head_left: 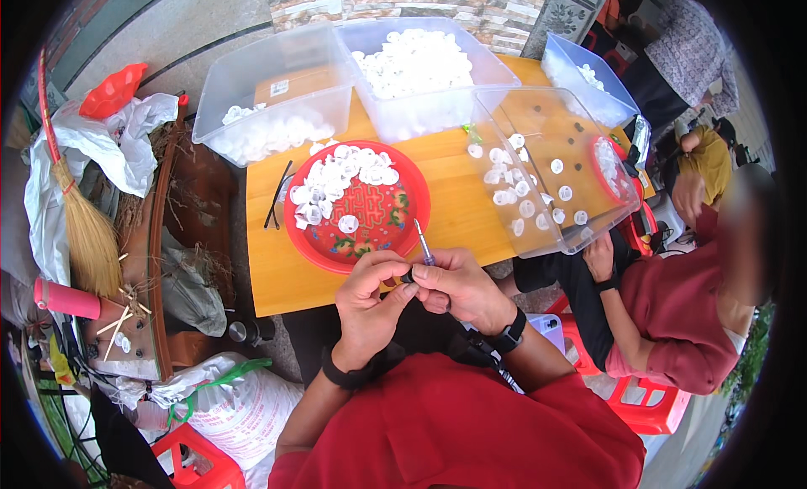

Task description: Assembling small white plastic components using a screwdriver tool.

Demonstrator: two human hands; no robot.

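My left hand (pixel 368 297) and my right hand (pixel 458 287) meet just below the front edge of a yellow wooden table (pixel 454 220). Between the fingertips sits a small dark part (pixel 408 277), pinched by my left hand. My right hand grips a thin metal tool (pixel 423 243) that points up and away from me. Just beyond the hands stands a red patterned plate (pixel 382 224) holding several small white round caps (pixel 340 179).
Clear plastic bins (pixel 252 85) (pixel 437 111) of white caps stand at the table's far side, and a tilted clear bin (pixel 580 228) at the right. A person in a dark red top (pixel 681 312) sits at the right. A broom (pixel 80 220) and sacks (pixel 235 405) lie left.
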